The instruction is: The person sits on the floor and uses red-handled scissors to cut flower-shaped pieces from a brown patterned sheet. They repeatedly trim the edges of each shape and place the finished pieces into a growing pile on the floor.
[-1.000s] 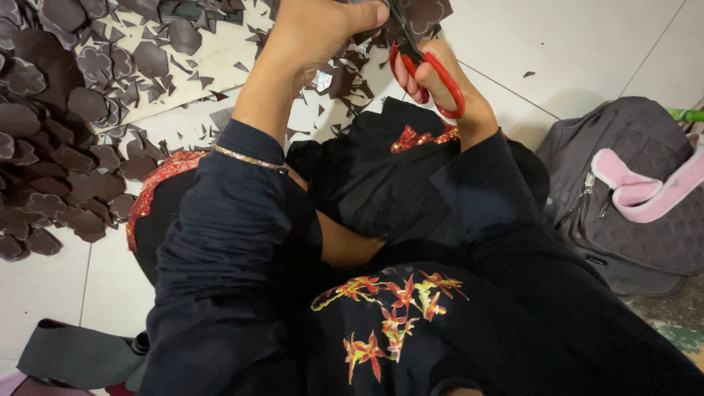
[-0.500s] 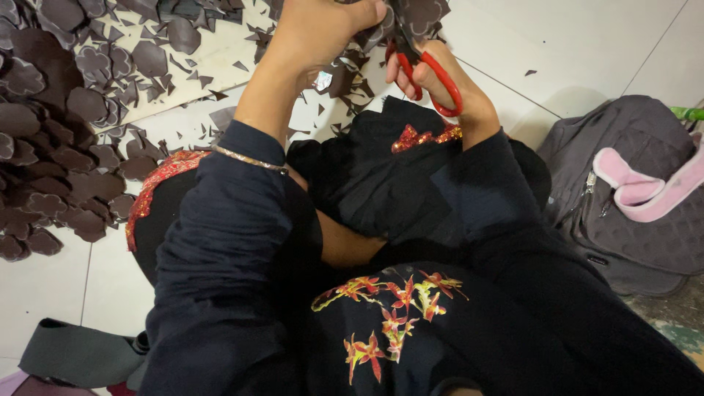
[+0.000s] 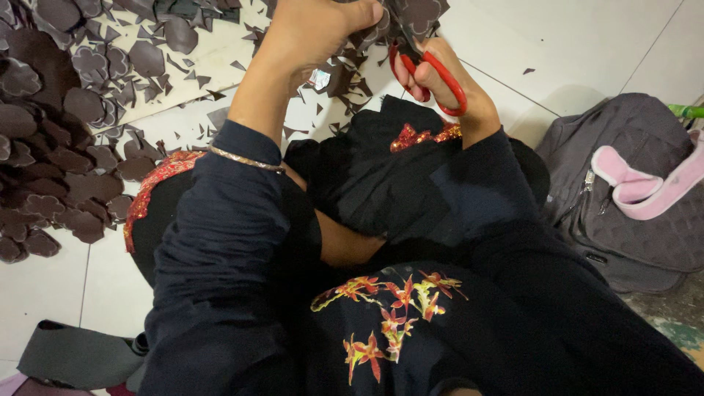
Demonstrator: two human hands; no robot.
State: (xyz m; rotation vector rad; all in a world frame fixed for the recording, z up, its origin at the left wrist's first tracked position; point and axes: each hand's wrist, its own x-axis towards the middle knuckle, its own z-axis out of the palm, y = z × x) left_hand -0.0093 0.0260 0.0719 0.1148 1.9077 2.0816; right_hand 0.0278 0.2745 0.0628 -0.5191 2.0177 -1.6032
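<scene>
Up top, my right hand (image 3: pixel 447 81) has fingers through the red scissors (image 3: pixel 429 70), left hand (image 3: pixel 315 29) pinching a dark sheet (image 3: pixel 418 15). Lots of cut flower pcs (image 3: pixel 51 169) already piled on the floor at left w/ scraps (image 3: pixel 213 88); sheet not finished.

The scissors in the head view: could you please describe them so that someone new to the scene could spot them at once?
Look to the top middle, above the dark sleeves, where both hands meet over the white floor tiles. The right hand has its fingers through the scissors, cutting a dark brown piece that the left hand holds. Their bright red handle loops stand out among the brown cut-outs.
</scene>
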